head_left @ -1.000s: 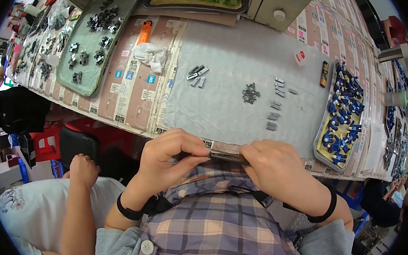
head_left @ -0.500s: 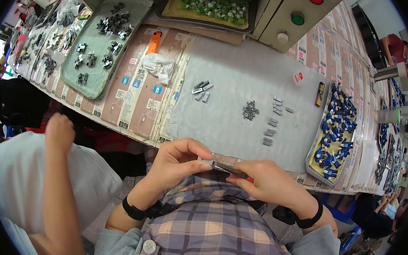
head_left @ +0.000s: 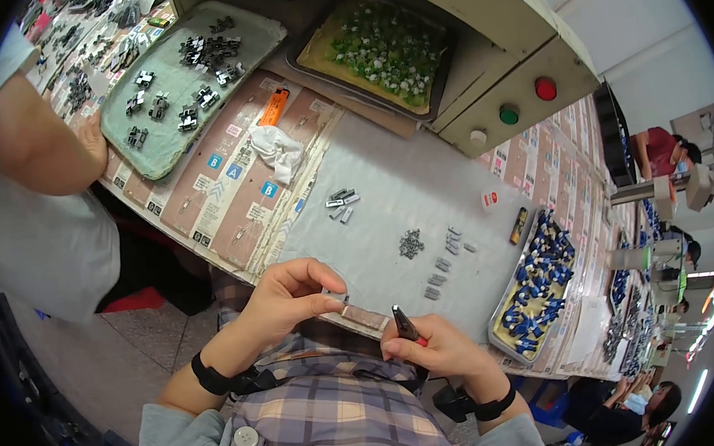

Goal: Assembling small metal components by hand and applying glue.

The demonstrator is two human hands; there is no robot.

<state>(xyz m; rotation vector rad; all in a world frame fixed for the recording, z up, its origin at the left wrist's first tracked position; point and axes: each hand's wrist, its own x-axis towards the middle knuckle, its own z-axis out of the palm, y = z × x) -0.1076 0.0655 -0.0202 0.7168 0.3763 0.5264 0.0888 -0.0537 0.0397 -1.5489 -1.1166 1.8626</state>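
My left hand [head_left: 291, 293] pinches a small grey metal piece [head_left: 339, 297] between thumb and fingertips, near the front edge of the table. My right hand [head_left: 438, 344] is closed round red-handled pliers [head_left: 405, 324], their dark jaws pointing up and apart from the piece. Beyond my hands, on a whitish sheet [head_left: 351, 152], lie several loose grey metal pieces [head_left: 343, 203]. A heap of tiny metal parts [head_left: 411, 244] sits farther right, beside short rows of small grey pieces [head_left: 438, 279].
A tray of blue-and-white parts [head_left: 534, 289] stands at right, a green tray [head_left: 137, 148] of black-and-silver parts at left. A co-worker's hand [head_left: 93, 147] touches the green tray's side. An orange-handled tool [head_left: 274, 106], white cloth [head_left: 278, 152] and machine housing [head_left: 523, 97] lie beyond.
The pliers have come away from the metal piece, and my right hand has drawn back from my left. The view has shifted; the co-worker's arm has moved up to the green tray.
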